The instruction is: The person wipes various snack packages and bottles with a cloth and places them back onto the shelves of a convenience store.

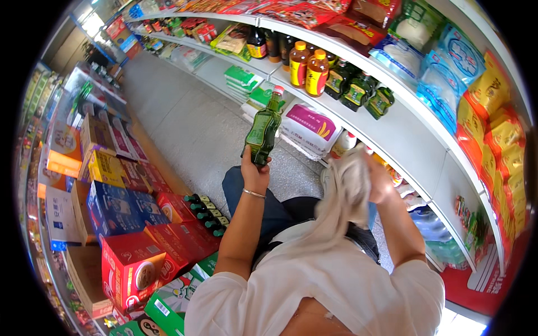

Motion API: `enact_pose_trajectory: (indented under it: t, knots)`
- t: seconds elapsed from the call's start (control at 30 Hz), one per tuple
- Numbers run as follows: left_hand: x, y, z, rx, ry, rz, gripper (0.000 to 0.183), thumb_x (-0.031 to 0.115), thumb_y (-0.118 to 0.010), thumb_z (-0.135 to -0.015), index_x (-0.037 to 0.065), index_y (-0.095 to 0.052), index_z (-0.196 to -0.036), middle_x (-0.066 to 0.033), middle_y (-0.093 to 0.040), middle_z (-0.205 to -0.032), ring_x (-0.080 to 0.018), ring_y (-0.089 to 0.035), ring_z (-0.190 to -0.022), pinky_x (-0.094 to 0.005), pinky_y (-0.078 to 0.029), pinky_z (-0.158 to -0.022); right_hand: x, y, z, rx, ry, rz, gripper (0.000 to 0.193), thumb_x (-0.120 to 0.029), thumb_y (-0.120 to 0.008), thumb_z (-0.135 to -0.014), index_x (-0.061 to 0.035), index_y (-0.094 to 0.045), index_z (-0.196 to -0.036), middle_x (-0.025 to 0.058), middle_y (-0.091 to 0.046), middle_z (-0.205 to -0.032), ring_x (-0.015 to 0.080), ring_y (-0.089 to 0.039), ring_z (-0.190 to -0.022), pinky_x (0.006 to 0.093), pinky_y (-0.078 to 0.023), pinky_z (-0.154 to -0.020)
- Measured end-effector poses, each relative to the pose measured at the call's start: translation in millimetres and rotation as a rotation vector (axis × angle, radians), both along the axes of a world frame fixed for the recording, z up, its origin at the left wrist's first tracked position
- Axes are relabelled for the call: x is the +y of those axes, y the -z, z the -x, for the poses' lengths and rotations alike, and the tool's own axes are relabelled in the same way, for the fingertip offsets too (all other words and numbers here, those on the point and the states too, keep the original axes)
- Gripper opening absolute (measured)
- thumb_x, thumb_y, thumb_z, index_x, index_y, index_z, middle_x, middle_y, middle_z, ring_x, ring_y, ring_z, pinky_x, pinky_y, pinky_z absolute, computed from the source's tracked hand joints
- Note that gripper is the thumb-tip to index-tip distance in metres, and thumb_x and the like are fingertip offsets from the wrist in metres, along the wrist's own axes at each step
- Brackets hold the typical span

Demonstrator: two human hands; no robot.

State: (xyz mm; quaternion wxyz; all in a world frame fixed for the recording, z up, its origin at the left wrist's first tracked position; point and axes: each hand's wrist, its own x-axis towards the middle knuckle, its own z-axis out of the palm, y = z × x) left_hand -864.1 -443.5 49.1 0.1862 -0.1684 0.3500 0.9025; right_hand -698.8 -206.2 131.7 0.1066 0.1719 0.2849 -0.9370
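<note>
My left hand [256,172] is wrapped round the lower end of a green glass bottle [263,127] with a red cap, held up over the aisle and leaning a little to the right. A greyish-beige cloth [348,187] hangs from my right hand [378,176], somewhat smeared by motion; its fingers are partly behind the cloth. Bottle and cloth are apart. On the shelf ahead, similar dark green bottles [358,91] stand beside two brown bottles with yellow caps [317,73].
A long white shelf [414,131] curves along the right, with yellow and red packets [493,140] and blue-white bags [448,73] above. A white sack with a purple print [310,126] sits low under it. Stacked cartons [131,269] and green-capped bottles [207,215] line the left.
</note>
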Motion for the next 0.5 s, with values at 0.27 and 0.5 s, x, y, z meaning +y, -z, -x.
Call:
enact_pose_trajectory:
  t: [0.27,0.5]
  knots:
    - [8,-35,-34,0.194,-0.208,0.221,0.027,0.031,-0.052,-0.086,0.01,-0.041,-0.099,-0.005,-0.058,-0.076,-0.0153,-0.056,-0.049,-0.0193,-0.029,-0.033,-24,-39,54,0.062,0.586,-0.171,0.047,-0.039,-0.036,-0.092,-0.0009,-0.041,-0.119,0.0136,-0.052,-0.112,0.0277,-0.05,-0.103,0.0395,-0.04,-0.09]
    - [11,-43,-57,0.283,-0.318,0.128,0.031,0.031,-0.053,-0.086,0.01,-0.037,-0.102,-0.0061,-0.058,-0.08,-0.0159,-0.058,-0.055,-0.0212,-0.036,-0.04,-85,-79,75,0.343,0.154,-0.101,0.056,-0.047,-0.031,-0.091,-0.0056,-0.034,-0.129,0.013,-0.045,-0.125,0.028,-0.045,-0.113,0.0422,-0.034,-0.097]
